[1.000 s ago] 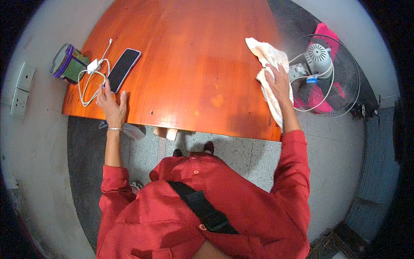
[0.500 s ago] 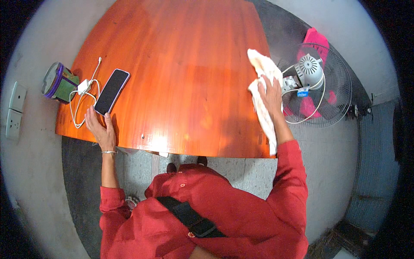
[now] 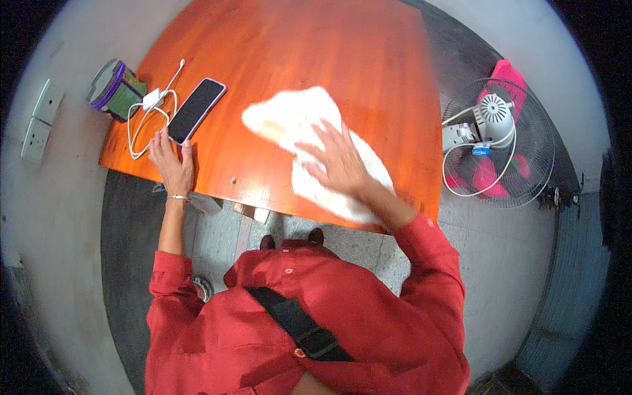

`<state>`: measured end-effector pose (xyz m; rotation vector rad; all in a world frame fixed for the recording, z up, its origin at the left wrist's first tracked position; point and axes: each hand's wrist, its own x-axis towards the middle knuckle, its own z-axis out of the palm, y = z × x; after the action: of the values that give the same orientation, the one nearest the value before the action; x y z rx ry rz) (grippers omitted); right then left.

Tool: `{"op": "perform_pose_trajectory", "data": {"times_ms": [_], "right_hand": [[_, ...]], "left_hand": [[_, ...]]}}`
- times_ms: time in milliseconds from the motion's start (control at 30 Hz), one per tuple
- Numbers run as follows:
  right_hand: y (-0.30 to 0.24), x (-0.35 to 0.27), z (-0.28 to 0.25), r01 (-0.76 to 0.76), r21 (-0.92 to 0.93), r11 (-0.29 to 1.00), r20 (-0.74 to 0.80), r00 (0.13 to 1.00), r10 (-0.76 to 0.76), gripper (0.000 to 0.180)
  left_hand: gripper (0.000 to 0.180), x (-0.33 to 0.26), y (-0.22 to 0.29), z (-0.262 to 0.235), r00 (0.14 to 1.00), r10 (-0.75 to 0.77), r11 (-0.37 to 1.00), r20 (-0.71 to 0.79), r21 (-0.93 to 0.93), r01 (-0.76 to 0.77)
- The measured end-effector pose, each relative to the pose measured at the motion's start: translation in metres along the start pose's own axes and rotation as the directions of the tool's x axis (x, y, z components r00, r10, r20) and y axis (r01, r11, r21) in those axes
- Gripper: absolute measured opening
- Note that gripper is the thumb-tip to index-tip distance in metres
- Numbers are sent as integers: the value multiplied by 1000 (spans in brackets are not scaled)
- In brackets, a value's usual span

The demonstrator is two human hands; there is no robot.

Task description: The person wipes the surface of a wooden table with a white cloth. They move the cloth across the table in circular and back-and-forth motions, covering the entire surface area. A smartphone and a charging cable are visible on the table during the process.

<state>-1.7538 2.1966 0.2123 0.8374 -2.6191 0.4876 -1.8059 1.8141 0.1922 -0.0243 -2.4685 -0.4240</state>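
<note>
A white cloth (image 3: 283, 118) lies spread on the reddish-brown wooden table (image 3: 257, 52), right of the middle. My right hand (image 3: 339, 161) presses flat on it with the fingers spread. At the table's left front edge rests my left hand (image 3: 172, 163), fingers stretched out and holding nothing. Its fingertips are close to the lower end of a black-screened smartphone (image 3: 197, 110) in a pale purple case. Beside the phone a white charger (image 3: 153, 99) lies with its looped cable (image 3: 132, 141).
A green and purple container (image 3: 117, 91) stands at the table's left edge by the wall. Wall sockets (image 3: 43, 120) are further left. Beyond the right edge stands a fan (image 3: 495, 118) with pink blades and a wire cage.
My right hand has swept the cloth leftward from the table's right edge toward the middle. My left hand stays beside the phone. The whole view has shifted slightly.
</note>
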Motion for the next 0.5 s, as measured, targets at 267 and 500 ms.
{"op": "perform_pose_trajectory", "data": {"times_ms": [267, 500], "right_hand": [[9, -46, -58, -56, 90, 994, 201, 979, 37, 36], [-48, 72, 25, 402, 351, 845, 148, 868, -475, 38]], "left_hand": [[57, 1, 13, -3, 1000, -1, 995, -12, -100, -1], [55, 5, 3, -2, 1000, 3, 978, 3, -211, -2]]}}
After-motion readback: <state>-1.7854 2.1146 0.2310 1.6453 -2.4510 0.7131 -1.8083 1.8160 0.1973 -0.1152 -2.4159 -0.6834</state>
